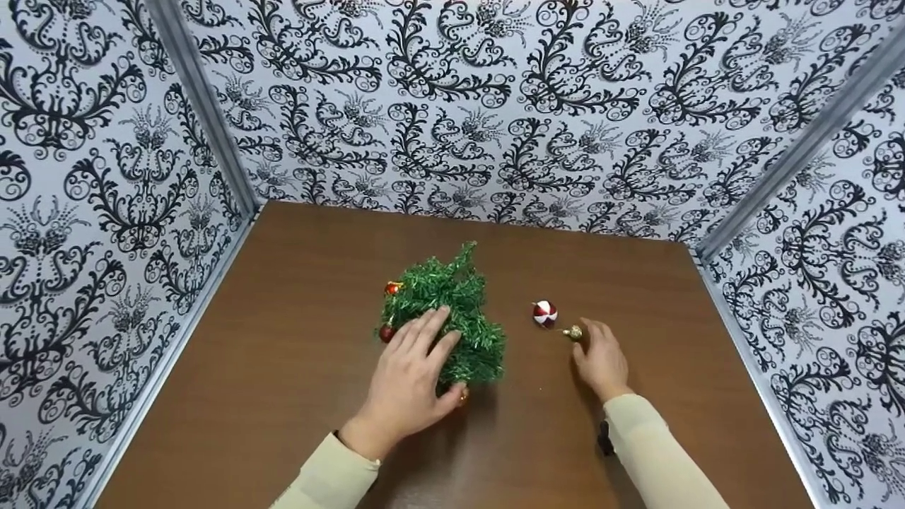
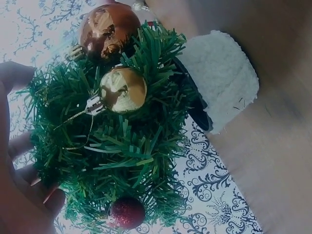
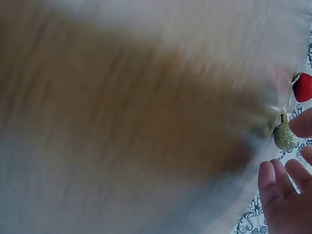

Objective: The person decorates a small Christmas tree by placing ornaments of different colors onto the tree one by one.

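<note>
A small green tinsel Christmas tree [image 1: 481,346] has a base covered in white fluff [image 2: 219,78]. On its branches are a copper bauble [image 2: 109,29], a shiny gold bauble [image 2: 123,89] and a glittery dark red bauble [image 2: 126,212]. My left hand [image 1: 410,375] rests against the tree with straight, spread fingers, its thumb apart near an orange bauble [image 1: 464,396]. To the right of the tree, my right hand [image 1: 602,359] is at a small glittery gold bauble [image 3: 285,135], thumb and fingers apart around it. Beside that bauble lies a red-and-white bauble [image 1: 544,313].
The brown wooden tabletop [image 1: 297,283] is enclosed by walls [image 1: 452,106] with a black-and-white scroll pattern. Grey metal strips [image 1: 205,106] run along the corners. Another red bauble [image 1: 387,333] hangs on the tree's left side.
</note>
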### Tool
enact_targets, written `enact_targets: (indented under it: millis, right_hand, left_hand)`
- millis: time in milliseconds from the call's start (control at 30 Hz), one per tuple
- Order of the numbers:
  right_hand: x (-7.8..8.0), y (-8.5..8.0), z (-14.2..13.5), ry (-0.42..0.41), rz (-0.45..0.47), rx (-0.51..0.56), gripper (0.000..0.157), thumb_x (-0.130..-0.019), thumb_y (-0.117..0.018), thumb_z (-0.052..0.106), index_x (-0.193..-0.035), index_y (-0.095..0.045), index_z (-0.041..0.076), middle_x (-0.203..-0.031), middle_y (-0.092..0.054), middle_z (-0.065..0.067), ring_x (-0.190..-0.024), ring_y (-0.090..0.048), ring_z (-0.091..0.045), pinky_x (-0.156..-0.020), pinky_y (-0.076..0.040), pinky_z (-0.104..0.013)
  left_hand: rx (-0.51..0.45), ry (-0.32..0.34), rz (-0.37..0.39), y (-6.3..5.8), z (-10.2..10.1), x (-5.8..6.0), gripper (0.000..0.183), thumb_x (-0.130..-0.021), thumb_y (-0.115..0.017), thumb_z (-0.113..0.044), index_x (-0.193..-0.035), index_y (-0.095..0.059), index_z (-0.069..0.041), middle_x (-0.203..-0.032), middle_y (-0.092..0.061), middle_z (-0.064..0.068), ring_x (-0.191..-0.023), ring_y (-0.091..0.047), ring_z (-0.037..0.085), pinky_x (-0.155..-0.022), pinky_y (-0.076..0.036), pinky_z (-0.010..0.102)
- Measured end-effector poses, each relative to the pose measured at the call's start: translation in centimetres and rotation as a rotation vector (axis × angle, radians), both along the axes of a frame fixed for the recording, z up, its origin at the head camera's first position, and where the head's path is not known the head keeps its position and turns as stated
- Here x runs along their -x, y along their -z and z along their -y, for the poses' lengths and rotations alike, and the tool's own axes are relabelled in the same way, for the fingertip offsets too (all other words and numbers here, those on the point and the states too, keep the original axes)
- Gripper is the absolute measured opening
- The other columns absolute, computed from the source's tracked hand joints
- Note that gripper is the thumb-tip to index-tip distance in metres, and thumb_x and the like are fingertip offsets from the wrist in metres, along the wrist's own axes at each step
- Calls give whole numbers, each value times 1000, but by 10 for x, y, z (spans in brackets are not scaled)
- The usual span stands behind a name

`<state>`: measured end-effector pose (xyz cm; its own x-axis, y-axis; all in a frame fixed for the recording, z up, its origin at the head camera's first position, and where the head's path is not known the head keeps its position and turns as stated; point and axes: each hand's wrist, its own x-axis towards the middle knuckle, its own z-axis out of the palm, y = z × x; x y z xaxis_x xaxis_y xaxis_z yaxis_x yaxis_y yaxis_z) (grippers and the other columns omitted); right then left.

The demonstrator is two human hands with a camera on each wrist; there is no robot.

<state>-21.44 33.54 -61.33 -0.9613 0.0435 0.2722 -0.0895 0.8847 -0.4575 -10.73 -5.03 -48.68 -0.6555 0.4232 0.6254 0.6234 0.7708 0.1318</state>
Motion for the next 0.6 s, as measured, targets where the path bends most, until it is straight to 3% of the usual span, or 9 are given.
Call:
enact_targets:
  millis: [333,600]
  right_hand:
    - [2,-1,4,-37,-26,-12,49,-88,-68,9,-136,-59,8,-136,-54,-16,-115,-58,-40,-87,-48,-56]
    - [2,-3,5,-50,-14,-89,40,-91,-66,10,-130,-64,10,-132,-57,-14,-104,-63,-40,-78,-51,-56]
  left_hand:
    - [-16,-44,25,-4,-5,-2,66,-77,-74,-49,-127,-61,-9,-157,-34,17,-135,-43,33,-111,-32,48]
    - [50,-82,71,-10,-6,-4,84,-76,-78,-49,-143,-51,-6,-158,-31,16,-136,-42,31,-110,-35,46]
